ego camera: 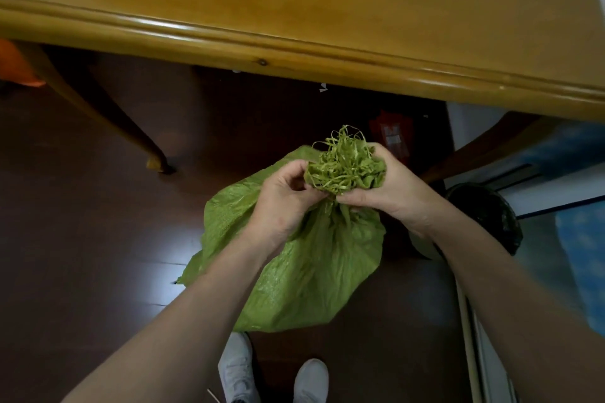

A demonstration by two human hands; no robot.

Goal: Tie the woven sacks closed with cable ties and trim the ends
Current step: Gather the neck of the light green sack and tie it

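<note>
A green woven sack (304, 265) stands on the dark floor in front of my feet. Its mouth is gathered into a bunch with frayed green strands (343, 162) sticking up. My left hand (284, 196) grips the gathered neck from the left, fingers curled. My right hand (379, 186) wraps round the frayed bunch from the right, thumb pressed at the neck. No cable tie or cutter is visible; the neck itself is hidden between my hands.
A wooden table (294, 10) spans the top, its edge just beyond the sack and a curved leg (108, 114) at left. A black-lined bin (484, 216) stands to the right. A red packet (391, 134) lies under the table. My white shoes (271, 373) are below.
</note>
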